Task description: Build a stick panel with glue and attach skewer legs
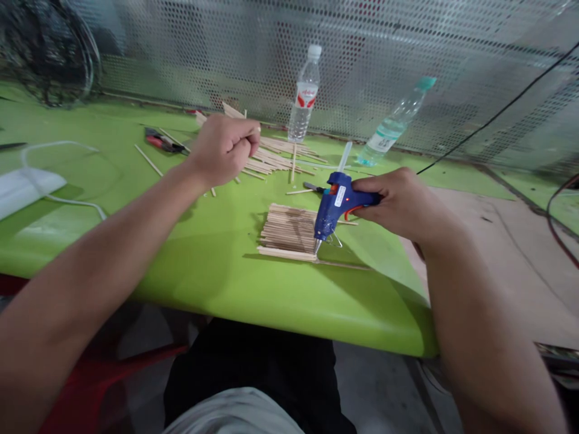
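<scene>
My right hand (402, 202) grips a blue hot glue gun (335, 205), its nozzle pointing down at the right edge of a flat panel of glued wooden sticks (289, 232) on the green table (203, 265). A clear glue stick pokes out of the gun's back. My left hand (224, 147) is raised above the table with its fingers curled shut, hovering just in front of a loose pile of wooden sticks (271, 157). A thin stick tip seems to show at its fingers, but I cannot make it out clearly.
Two clear water bottles stand at the back, one upright (305, 96), one leaning (393, 123). Red-handled pliers (160, 140) lie at the back left. A white device with a cord (27, 184) sits at left. A perforated metal wall (407, 54) closes the rear.
</scene>
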The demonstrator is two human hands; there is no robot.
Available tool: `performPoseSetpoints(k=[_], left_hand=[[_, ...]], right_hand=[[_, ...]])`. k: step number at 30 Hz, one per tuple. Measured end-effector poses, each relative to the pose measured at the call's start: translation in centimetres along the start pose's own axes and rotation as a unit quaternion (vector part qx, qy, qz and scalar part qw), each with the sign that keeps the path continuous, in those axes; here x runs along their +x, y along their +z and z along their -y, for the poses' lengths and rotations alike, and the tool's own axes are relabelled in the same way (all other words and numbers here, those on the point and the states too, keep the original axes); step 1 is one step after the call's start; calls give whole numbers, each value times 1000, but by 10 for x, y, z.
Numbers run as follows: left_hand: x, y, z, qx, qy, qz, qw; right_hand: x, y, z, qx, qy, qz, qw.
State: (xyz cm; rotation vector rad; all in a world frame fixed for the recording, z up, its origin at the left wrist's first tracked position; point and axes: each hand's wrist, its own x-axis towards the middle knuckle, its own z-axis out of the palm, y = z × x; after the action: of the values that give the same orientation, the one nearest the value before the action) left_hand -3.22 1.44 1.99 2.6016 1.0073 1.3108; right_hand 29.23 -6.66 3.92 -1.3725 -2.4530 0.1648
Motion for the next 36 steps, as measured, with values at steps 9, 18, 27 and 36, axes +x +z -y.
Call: performPoseSetpoints(k=[9,18,27,36], left_hand=[[1,1,5,-17,31,-14,999],[3,-2,4,6,-12,6,1000],[3,-3,10,-5,-42,49,998],[-2,14,11,12,-46,91,995]], right_hand=[[-1,3,-9,46,33,-23,998],[9,16,-50,-5,205,-233,951],[34,9,-60,-76,261,-222,936],[147,40,-93,112,397,-69,908]])
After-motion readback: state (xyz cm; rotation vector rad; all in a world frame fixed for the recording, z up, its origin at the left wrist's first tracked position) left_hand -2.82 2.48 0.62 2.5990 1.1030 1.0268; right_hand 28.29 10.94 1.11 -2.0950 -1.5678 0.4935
